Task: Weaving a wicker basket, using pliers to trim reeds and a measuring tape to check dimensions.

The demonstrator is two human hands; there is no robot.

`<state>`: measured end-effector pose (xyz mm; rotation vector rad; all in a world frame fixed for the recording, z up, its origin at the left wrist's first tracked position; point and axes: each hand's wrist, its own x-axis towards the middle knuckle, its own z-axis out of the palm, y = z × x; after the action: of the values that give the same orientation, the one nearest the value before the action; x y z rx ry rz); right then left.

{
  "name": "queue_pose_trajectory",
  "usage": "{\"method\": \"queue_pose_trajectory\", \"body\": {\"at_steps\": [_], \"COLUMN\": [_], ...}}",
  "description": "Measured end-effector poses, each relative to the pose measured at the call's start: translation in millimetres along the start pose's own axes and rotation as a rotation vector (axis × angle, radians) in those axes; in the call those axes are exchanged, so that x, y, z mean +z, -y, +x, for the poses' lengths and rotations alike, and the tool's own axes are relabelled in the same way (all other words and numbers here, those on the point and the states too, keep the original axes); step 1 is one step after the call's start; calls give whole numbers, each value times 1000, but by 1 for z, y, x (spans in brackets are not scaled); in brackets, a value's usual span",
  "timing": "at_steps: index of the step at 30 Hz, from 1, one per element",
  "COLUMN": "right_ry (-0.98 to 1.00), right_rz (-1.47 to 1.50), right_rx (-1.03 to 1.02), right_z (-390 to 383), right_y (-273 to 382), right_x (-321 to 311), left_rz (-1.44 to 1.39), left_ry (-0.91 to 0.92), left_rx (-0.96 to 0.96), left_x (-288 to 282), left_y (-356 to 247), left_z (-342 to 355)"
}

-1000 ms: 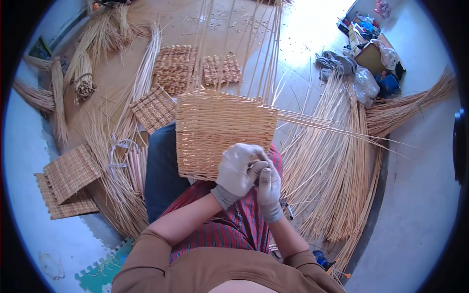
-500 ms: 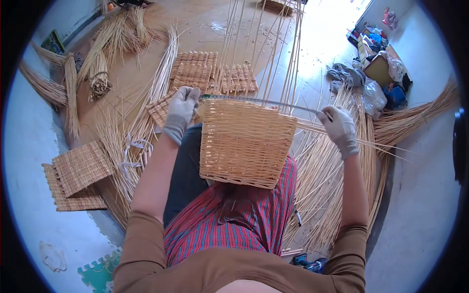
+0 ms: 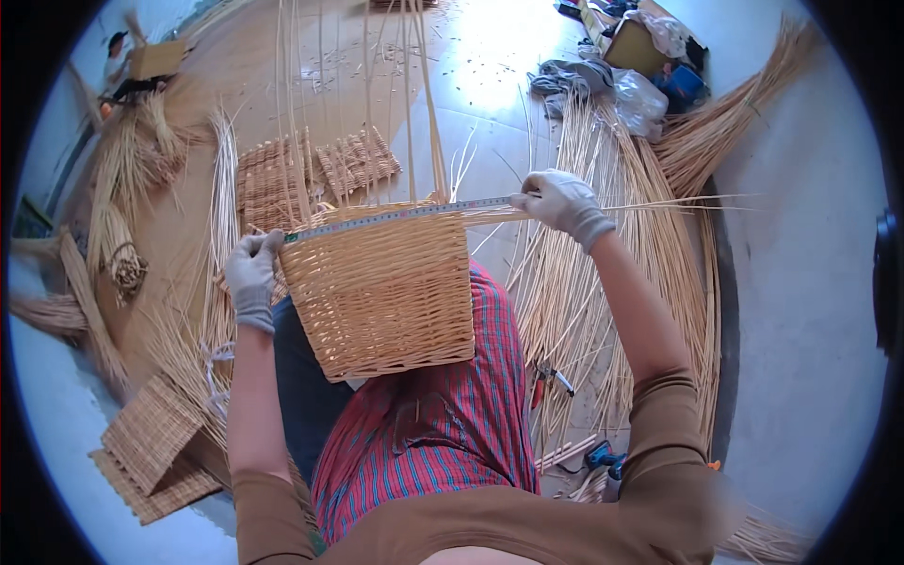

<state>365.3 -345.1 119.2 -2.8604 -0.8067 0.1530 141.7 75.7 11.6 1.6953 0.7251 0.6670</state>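
A tan woven wicker basket (image 3: 386,301) rests tilted on my lap, over the red striped cloth (image 3: 424,414). Long upright stakes (image 3: 410,104) rise from its far side, and loose strands (image 3: 650,206) stick out at its right corner. A measuring tape (image 3: 395,215) is stretched along the basket's upper edge, marked face toward me. My left hand (image 3: 251,280), in a pale glove, pinches the tape's left end by the upper left corner. My gloved right hand (image 3: 568,207) is closed on the tape's other end, out beyond the right corner.
Woven panels (image 3: 273,179) lie on the floor ahead, with more panels (image 3: 155,438) at the left. Long strands (image 3: 603,245) cover the floor at right. Red-handled cutters (image 3: 541,384) and a blue power tool (image 3: 603,459) lie beside my right thigh. Another person (image 3: 118,66) sits far left.
The view has swung right, so the surroundings sit further left. The tape now slants up to the right with its markings showing, and the basket has tilted. Both hands still hold the tape.
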Motion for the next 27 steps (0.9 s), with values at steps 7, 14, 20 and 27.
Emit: {"method": "queue_pose_trajectory", "body": {"at_steps": [7,14,20,27], "right_ry": [-279,-579,150,209], "right_rz": [-23,361,680,280], "right_rx": [-115,-115,-68,-240], "right_z": [-12,-134,-257,-243], "right_y": [-2,39,101,83], "right_x": [8,32,137,110], "left_rz": [28,239,965,599], "left_ry": [-54,-341,250,272], "left_rx": [59,900,846,734], "left_x": [3,83,185,135], "left_y": [11,-63,-92,-89], "left_z": [-3,-61,-100,-78]}}
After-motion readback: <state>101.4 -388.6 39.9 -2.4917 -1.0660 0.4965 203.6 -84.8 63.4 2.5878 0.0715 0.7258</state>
